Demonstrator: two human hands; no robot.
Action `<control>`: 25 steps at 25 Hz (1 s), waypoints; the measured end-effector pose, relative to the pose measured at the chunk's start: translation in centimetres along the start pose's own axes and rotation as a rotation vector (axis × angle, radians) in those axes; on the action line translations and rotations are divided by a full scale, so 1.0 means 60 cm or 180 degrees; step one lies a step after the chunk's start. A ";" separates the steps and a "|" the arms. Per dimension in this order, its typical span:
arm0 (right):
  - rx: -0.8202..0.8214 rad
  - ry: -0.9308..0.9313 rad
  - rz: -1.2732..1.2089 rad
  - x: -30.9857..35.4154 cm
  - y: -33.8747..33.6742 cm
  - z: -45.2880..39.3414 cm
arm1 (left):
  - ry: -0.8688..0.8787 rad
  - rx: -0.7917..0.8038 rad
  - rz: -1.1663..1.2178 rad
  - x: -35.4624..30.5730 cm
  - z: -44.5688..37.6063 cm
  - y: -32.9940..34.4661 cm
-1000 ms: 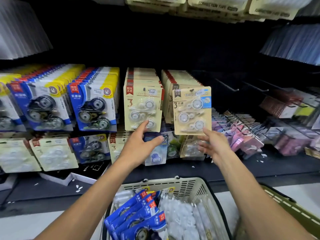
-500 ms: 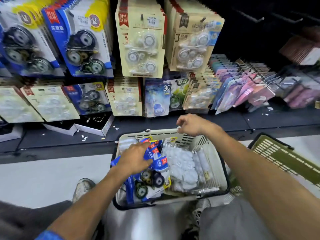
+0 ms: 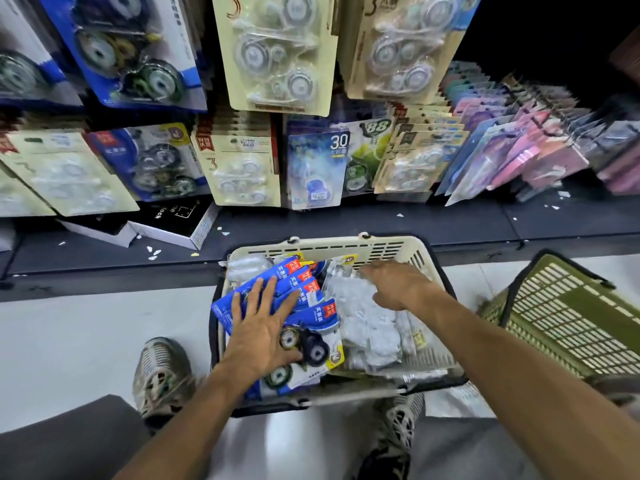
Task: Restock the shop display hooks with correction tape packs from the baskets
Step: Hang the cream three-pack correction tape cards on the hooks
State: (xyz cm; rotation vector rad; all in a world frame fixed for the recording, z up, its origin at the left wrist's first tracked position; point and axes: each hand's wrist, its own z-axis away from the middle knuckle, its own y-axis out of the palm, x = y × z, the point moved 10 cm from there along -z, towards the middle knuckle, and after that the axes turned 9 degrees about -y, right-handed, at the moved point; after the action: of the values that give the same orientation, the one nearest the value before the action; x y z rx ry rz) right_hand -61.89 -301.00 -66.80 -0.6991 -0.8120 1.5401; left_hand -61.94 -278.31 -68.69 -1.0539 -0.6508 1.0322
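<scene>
1. The left hand [image 3: 258, 332] lies flat with its fingers spread, pressing on the stack of blue packs [image 3: 304, 306] in the left half of the cream basket [image 3: 325, 245]; it grips nothing.
2. The right hand [image 3: 394, 285] reaches into the right half of the same basket, over the clear-wrapped packs [image 3: 367, 323]. Its fingers point down into the pile, and I cannot tell whether they have caught a pack.
3. The cream basket sits on the floor between the person's shoes [image 3: 161, 375], and it is well filled with both kinds of pack, so plenty of stock is left to hang.
4. A green basket [image 3: 568, 317] stands just to the right of the cream one; its contents are not visible.
5. Beyond the cream basket the display hooks carry full-looking rows: blue packs [image 3: 131, 53] up on the left, beige three-packs [image 3: 277, 53] straight above, pink packs [image 3: 540, 157] off to the right.
6. My judgement: the restocking is midway, with no pack lifted yet for the next hook.
</scene>
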 end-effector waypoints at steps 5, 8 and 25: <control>-0.0489 -0.0067 -0.1279 0.024 -0.034 -0.090 | 0.0081 -0.0171 0.0375 -0.001 0.005 -0.001; -0.0549 -0.0104 -0.1108 0.065 -0.008 -0.134 | 0.0069 -0.0069 0.0145 0.001 0.003 0.005; -0.1103 0.1486 -0.3121 -0.101 0.098 0.013 | -0.0662 -0.0255 0.0468 0.021 -0.016 -0.065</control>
State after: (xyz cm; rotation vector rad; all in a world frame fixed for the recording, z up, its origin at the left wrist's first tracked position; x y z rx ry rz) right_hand -65.20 -307.41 -71.24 -0.7085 -0.8715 0.3375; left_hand -59.20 -278.05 -65.51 -1.0851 -0.7972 1.2638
